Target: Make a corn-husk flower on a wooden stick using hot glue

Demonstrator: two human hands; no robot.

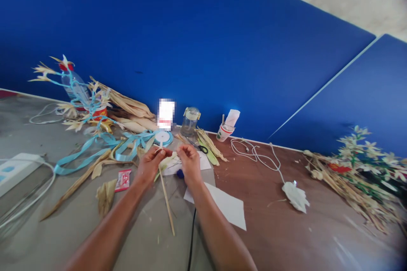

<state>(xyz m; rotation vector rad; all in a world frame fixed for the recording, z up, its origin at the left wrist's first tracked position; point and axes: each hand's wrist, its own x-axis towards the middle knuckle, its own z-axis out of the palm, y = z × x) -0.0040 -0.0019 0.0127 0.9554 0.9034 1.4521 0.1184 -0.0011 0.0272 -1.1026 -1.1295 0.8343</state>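
**Clerk:** Entry one, the hands?
**Me:** My left hand (153, 164), fingers curled, thumb near forefinger; my right hand (190, 161), likewise curled, facing it, just beside. Whether either is clamped on something small, I cannot tell.

**Clerk:** Entry two, the stick?
**Me:** One thin pale stick (166, 207), slanting down from beneath my left hand, between my forearms. Its upper end meets that hand; a grip on it I cannot confirm.

**Clerk:** Items nearest?
**Me:** White paper (206, 161), partly behind my right hand. One dark blue object (180, 173), beside that hand, kind unclear. One white sheet (230, 207), partly under my right forearm. Scissors (202, 149), black-handled, beyond.

**Clerk:** Remainder of the counter (270, 241)?
**Me:** To the left: one red packet (123, 180), one dried husk (106, 197), loose blue ribbon (79, 161). Farther back: one ribbon spool (163, 137), one lidded jar (190, 123), one paper cup (224, 133).
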